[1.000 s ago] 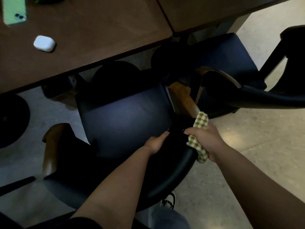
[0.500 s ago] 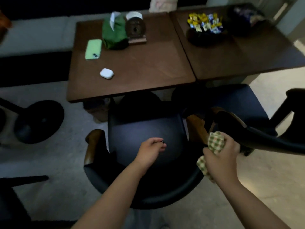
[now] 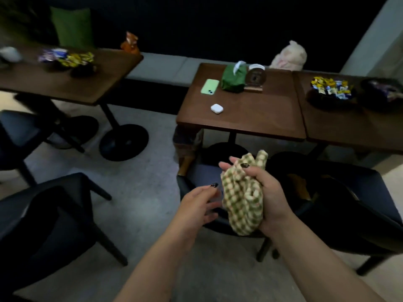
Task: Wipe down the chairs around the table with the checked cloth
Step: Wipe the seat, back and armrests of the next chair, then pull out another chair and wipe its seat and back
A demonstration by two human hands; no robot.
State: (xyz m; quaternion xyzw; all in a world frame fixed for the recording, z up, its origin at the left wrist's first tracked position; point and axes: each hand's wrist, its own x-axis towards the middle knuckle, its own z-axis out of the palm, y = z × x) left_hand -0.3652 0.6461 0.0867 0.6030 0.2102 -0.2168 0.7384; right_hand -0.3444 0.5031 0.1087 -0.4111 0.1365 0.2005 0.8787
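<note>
A bunched green-and-cream checked cloth is gripped at lower centre by the right hand; the left hand is held just beside it, fingers loosely spread; a dark padded chair is seen beneath.

Lifted clear of the chair: right hand now raised in front of the chest, bunching the checked cloth instead of rubbing the wooden armrest. Left hand off the seat back, fingers loosely spread just beside the cloth. View pulled back and up, taking in a second desk at left.
</note>
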